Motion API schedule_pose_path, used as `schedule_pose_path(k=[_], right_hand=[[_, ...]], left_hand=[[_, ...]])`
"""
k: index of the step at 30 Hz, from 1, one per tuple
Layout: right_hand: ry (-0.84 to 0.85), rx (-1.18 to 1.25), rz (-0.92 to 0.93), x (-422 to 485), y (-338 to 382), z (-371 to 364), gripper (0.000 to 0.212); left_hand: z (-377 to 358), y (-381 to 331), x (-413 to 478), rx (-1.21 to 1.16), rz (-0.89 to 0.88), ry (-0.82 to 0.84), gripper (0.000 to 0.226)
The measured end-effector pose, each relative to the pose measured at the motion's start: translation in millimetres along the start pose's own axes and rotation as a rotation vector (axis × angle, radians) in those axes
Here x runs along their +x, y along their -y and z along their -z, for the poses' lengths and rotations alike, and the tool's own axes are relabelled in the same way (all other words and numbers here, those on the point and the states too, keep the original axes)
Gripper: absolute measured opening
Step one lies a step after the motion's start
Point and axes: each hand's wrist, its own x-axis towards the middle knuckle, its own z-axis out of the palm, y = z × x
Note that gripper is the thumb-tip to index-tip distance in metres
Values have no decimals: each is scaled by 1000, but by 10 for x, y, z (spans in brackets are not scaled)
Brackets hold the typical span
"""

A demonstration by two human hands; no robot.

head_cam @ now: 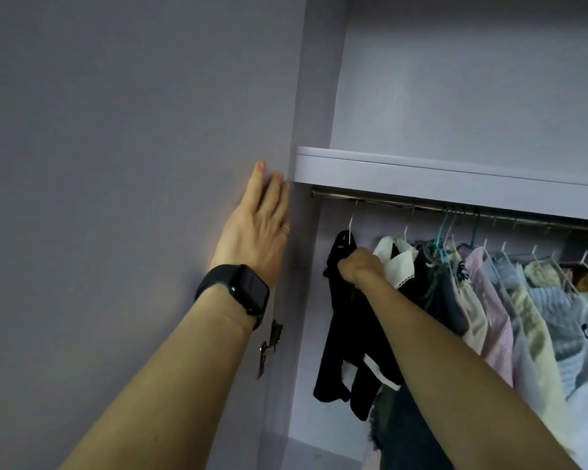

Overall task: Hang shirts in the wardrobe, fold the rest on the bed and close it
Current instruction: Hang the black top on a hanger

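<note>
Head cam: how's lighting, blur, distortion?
Head view: dim, cool light, no glare; soft shadow beside the left hand on the door; wide-angle slants the shelf and rail; black garment in the right hand loses detail; slightly soft overall.

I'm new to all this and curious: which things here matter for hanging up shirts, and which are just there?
In the job: black garment, right hand gripping it, rail, door under the flat left hand.
Just there: shelf, wristwatch, hinge.
</note>
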Motion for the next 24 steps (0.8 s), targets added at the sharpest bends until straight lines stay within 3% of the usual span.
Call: schedule_pose_path(k=[5,9,13,16,20,24], right_hand=[[46,-91,5,-29,-19,-57,39],[83,-272,107,-241,-60,29,32],[127,-380,237,-589,-48,353,40],[198,-307,301,-971,-71,655,38],[284,-182,337,-1592,-180,1149,33],[226,-24,360,-2222,-364,1624,31]], left_hand=[[18,1,-9,-2,-8,30,63],[70,-2,-35,-67,-13,82,64],[201,99,-58,-207,-66,211,65],[305,170,-110,-430,-88,303,66],[572,208,-364,-847,16,432,63],[999,93,-653,-1258,123,512,56]])
